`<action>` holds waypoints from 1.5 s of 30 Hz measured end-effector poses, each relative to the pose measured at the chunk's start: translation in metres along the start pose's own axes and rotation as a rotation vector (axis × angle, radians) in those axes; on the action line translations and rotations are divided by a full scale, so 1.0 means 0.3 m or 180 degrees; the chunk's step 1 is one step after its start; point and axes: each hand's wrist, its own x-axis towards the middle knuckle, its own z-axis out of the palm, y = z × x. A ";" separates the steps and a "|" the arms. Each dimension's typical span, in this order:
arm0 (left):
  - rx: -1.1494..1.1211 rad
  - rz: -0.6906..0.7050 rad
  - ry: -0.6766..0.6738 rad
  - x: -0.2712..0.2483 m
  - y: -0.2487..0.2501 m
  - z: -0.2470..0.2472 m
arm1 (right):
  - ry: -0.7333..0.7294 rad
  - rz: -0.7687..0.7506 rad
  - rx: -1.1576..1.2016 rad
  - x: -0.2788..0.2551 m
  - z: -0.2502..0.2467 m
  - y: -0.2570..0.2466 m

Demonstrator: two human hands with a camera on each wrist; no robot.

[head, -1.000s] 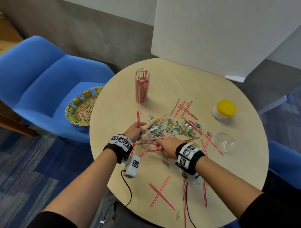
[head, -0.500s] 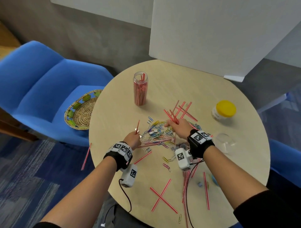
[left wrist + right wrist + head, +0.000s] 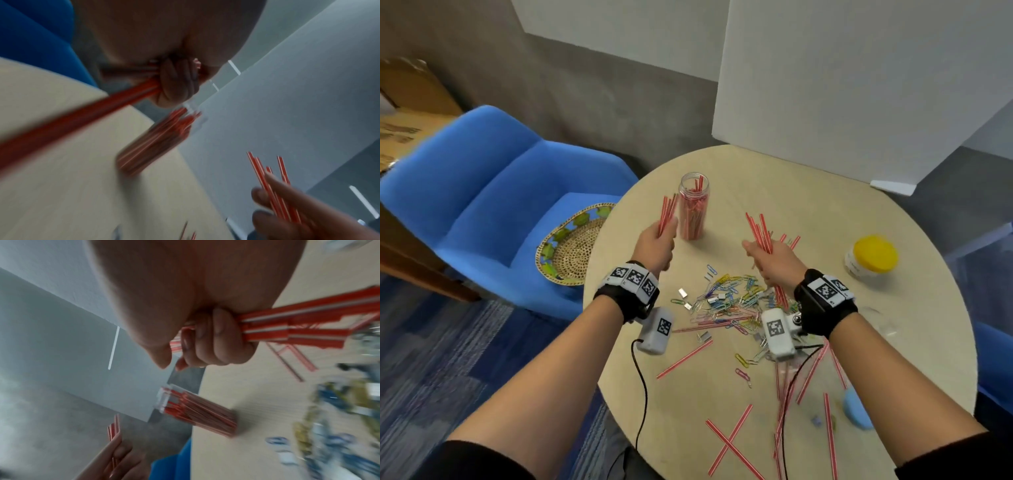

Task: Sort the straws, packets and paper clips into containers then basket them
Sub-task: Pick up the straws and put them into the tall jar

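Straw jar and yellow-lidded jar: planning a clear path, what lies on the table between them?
Head view: the right hand with its straw bundle is raised there; a few loose straws lie beyond.

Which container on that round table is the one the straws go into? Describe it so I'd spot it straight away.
Start at the round wooden table and look to its far left side, nearest the blue chair. There stands a tall clear jar, upright and lidless, already packed with red-and-white straws. The other tub, on the right, is squat with a yellow lid.
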 end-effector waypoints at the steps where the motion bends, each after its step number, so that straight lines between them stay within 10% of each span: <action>1: -0.0199 0.0075 0.0021 0.034 0.060 -0.013 | 0.0005 -0.0059 0.0267 0.006 -0.011 -0.040; 6: -0.0981 0.0435 0.0157 0.201 0.318 -0.043 | 0.0134 -0.0388 0.1330 0.042 -0.051 -0.229; 15: 0.0497 0.1508 0.0129 0.332 0.449 0.019 | 0.0701 -0.0826 -0.0608 0.124 -0.099 -0.342; 28: 0.2028 0.1458 -0.0470 0.431 0.304 0.005 | 0.0701 -0.1053 -0.0089 0.191 -0.158 -0.367; 45: 0.2128 0.2117 -0.0372 0.460 0.281 -0.047 | 0.0939 -0.1486 -0.0533 0.282 -0.142 -0.499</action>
